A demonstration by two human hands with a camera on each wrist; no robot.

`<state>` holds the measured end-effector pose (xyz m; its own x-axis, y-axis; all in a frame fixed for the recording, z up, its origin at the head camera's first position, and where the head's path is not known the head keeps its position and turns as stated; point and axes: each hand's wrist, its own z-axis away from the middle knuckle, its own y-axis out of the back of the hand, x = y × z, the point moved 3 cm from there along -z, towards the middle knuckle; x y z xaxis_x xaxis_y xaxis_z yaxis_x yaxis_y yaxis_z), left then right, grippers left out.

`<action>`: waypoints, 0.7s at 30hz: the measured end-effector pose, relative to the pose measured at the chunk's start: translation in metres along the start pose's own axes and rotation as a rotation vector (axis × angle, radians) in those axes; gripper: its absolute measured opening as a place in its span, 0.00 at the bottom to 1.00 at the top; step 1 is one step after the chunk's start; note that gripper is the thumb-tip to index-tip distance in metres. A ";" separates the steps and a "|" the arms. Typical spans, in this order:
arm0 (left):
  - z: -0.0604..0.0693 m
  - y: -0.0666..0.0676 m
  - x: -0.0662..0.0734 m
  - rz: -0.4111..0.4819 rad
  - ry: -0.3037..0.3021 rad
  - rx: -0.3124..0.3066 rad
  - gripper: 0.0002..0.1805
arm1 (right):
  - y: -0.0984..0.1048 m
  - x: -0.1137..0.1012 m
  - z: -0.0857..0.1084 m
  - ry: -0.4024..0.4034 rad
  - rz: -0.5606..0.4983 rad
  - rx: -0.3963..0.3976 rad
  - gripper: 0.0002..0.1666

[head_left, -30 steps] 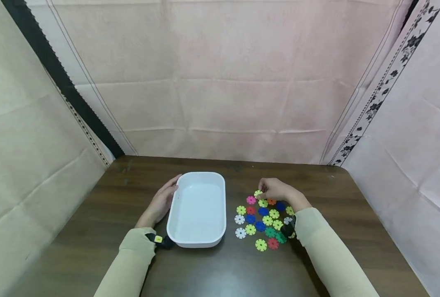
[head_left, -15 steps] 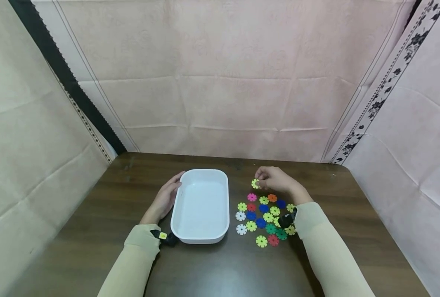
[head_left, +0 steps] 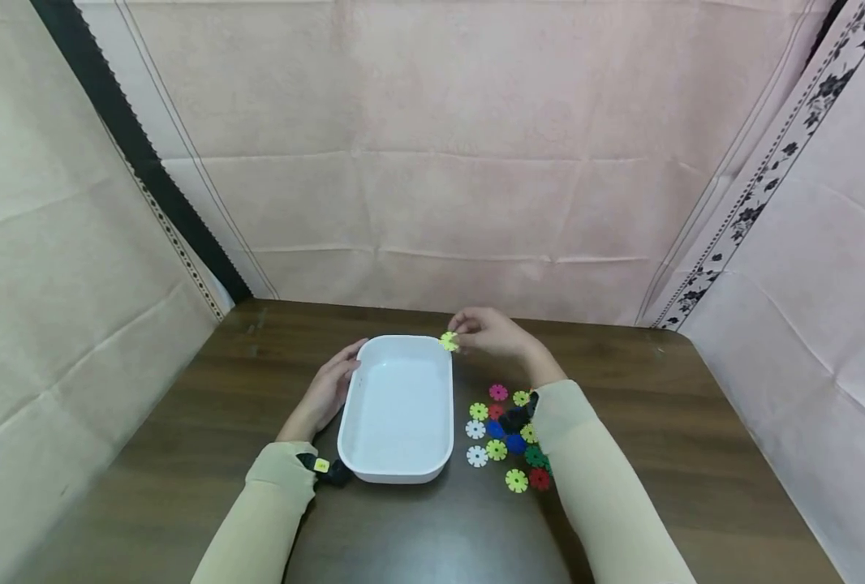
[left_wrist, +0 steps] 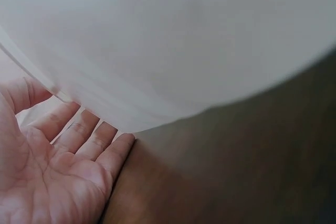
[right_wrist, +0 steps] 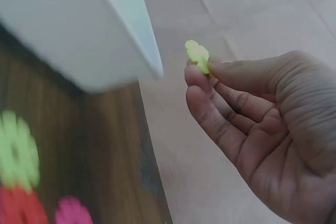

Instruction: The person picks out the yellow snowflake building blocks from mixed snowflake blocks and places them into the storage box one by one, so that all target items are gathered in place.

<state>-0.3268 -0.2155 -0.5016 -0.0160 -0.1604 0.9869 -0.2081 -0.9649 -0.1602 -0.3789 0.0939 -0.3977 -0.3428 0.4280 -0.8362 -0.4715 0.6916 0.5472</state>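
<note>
A white rectangular tray stands on the table. My left hand rests against its upper left side. In the left wrist view, the left fingers lie fairly straight against the tray's outer wall, with the thumb at the rim. My right hand pinches a yellow-green snowflake disc between thumb and fingertips, right by the tray's far right corner. The right wrist view shows that disc held on edge, beside the tray's corner. No disc shows inside the tray.
Several loose snowflake discs lie flat right of the tray, among them a pink one, a white one and a red one. The right forearm and wrist camera hide some. A pale cloth hangs behind the table.
My right hand has lifted the yellow-green snowflake disc from the far side of the group and carried it left to the tray's far right corner. The left hand stays at the tray.
</note>
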 end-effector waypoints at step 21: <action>-0.002 -0.002 0.000 0.022 -0.004 -0.025 0.28 | -0.091 -0.008 -0.063 -0.037 0.077 -0.177 0.13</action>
<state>-0.3283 -0.2131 -0.5011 -0.0169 -0.1826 0.9830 -0.2322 -0.9556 -0.1815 -0.3840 -0.0091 -0.4383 -0.3552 0.4992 -0.7904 -0.5813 0.5442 0.6049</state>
